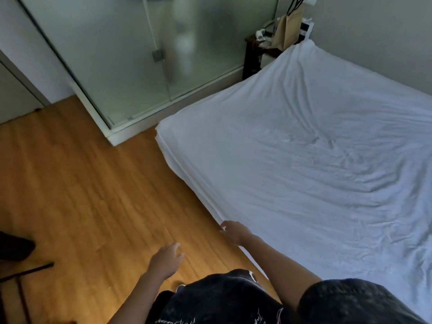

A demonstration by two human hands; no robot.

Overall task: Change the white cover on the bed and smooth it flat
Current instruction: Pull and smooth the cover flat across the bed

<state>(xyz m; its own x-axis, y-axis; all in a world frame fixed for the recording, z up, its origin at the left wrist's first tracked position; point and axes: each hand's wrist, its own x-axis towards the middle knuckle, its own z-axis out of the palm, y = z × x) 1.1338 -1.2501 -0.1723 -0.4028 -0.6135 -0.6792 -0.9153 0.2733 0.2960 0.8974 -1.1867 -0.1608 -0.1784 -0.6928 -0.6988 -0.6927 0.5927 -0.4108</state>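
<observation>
The wrinkled white fabric cover (pixel 304 146) lies spread over the bed at right, the right hand (pixel 235 232) touching its near-left edge, grip unclear, while the left hand (pixel 167 258) hangs relaxed, holding nothing, above the wooden floor (pixel 81 195).

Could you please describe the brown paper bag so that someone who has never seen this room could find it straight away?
Start at the bed with the white cover and follow it to its far corner by the wall. There a dark bedside table stands beside the frosted glass partition. The brown paper bag stands upright on it, the tallest thing there, with dark handles, among small pale items.
</observation>
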